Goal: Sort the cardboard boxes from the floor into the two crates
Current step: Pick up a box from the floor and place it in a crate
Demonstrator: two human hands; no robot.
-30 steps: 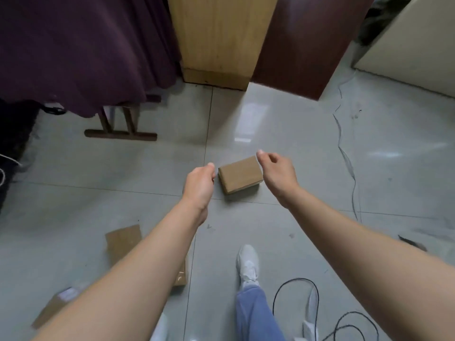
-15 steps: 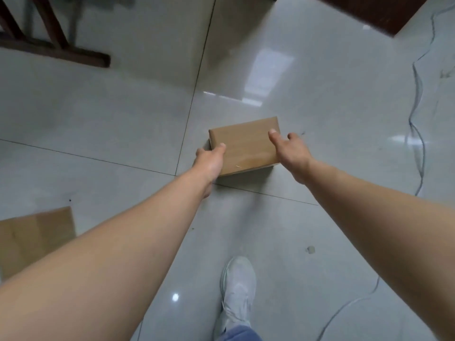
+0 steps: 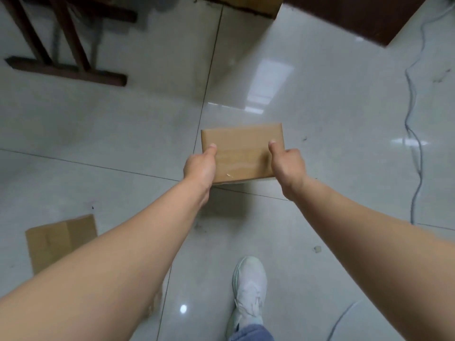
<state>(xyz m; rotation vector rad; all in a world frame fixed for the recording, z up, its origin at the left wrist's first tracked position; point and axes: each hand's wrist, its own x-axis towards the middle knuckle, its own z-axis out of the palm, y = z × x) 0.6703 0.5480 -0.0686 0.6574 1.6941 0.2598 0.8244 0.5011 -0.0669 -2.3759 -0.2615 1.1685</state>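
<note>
A small brown cardboard box is held between both hands just above the pale tiled floor, with its shadow on the tiles below. My left hand grips its left end, thumb on top. My right hand grips its right end, thumb on top as well. Another cardboard box lies on the floor at the lower left, partly hidden by my left forearm. No crate is in view.
A dark wooden stand base sits at the upper left. A dark brown panel and a light wooden cabinet foot line the top. A thin cable runs down the right. My white shoe stands below the box.
Both hands have closed on the ends of the small box and lifted it off the floor. The view has shifted so more of the lower-left box shows.
</note>
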